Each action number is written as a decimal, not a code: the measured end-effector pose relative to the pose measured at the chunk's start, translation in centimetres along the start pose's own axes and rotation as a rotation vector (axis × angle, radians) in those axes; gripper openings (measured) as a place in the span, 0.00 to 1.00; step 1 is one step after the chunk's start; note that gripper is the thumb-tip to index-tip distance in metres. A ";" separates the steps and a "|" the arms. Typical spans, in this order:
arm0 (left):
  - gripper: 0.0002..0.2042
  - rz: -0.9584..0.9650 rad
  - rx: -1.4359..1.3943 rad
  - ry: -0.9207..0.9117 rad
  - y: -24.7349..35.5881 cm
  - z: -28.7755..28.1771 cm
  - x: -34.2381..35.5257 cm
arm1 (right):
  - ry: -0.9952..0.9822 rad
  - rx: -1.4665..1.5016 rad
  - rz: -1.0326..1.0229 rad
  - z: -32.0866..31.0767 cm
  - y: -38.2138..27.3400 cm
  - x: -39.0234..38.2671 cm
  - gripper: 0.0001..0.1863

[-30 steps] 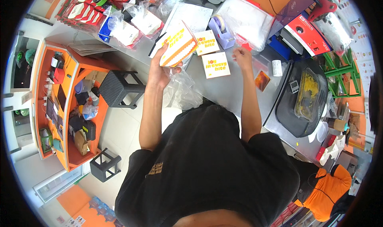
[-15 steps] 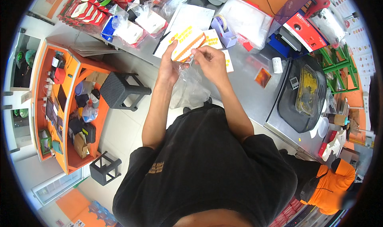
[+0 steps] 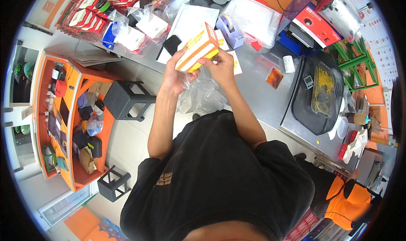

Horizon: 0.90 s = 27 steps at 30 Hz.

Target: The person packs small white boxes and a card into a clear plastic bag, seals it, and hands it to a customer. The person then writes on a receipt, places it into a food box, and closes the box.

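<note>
My left hand grips a white, yellow and orange printed cardboard box by its left side, tilted above the counter's front edge. My right hand has its fingers closed on the box's lower right. Partly hidden behind them, similar printed boxes lie on the steel counter. A black phone-like slab is just left of the held box, near white papers. A lilac tape dispenser stands beyond. A crumpled clear plastic bag hangs below my hands.
Red packets and bagged boxes crowd the back left. A black tray holds a yellow-filled container at right. Stools stand beside an orange shelving unit. A person in orange and black is at lower right.
My right hand has come leftward from over the counter onto the box. The box, held in my left hand throughout, is now turned, showing more of its orange side.
</note>
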<state>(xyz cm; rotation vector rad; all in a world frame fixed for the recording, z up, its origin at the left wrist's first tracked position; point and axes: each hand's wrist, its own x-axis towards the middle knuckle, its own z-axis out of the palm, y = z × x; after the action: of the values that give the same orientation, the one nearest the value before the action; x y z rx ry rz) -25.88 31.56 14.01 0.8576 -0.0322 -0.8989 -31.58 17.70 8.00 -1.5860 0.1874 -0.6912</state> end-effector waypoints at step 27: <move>0.37 -0.231 0.718 -0.107 -13.1 1.4 6.4 | -0.617 -0.858 0.136 -18.1 -2.2 -2.9 0.52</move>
<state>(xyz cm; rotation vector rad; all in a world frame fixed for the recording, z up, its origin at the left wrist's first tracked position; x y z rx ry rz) -31.08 21.94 4.25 1.4996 -0.3729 -1.1715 -44.09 4.14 8.89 -2.4980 0.1332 0.0502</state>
